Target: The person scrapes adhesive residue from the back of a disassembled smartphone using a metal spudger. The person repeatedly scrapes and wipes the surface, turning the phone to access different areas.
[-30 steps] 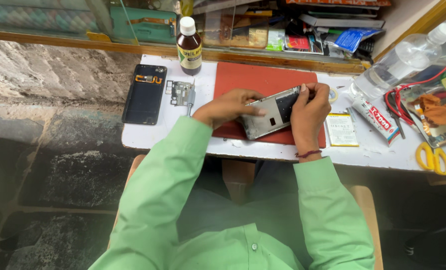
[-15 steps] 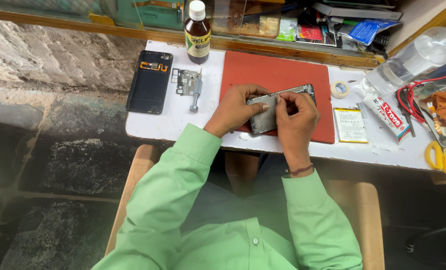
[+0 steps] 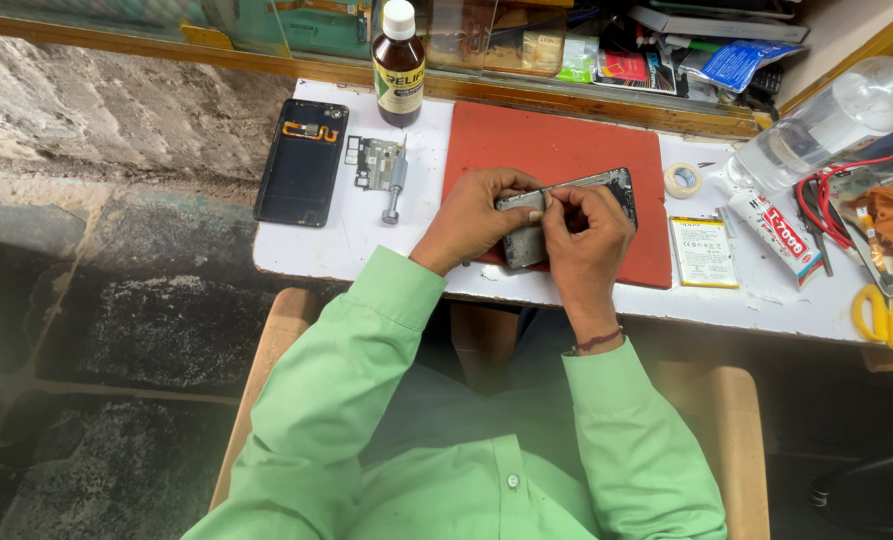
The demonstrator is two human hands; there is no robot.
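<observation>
An opened phone body (image 3: pixel 607 186), grey inside with a dark edge, is held tilted on its side over a red work mat (image 3: pixel 557 145). My left hand (image 3: pixel 472 215) grips its lower left end from behind. My right hand (image 3: pixel 587 240) covers the middle of the phone, fingertips pinching at its top edge near a thin metal strip. Whether a tool sits between those fingers is hidden. Both sleeves are light green.
On the white table (image 3: pixel 357 240): a black phone back cover (image 3: pixel 302 160), a small metal plate with a screwdriver (image 3: pixel 395 185), a brown bottle (image 3: pixel 399 65), a tape roll (image 3: pixel 683 180), a flat battery (image 3: pixel 703 252), a glue tube (image 3: pixel 782 232), yellow scissors (image 3: pixel 887 318), a clear bottle (image 3: pixel 817 125).
The phone has been turned from lying flat, inside up, to standing on its edge. My right hand moved from its right end onto its top edge; both hands drew closer together.
</observation>
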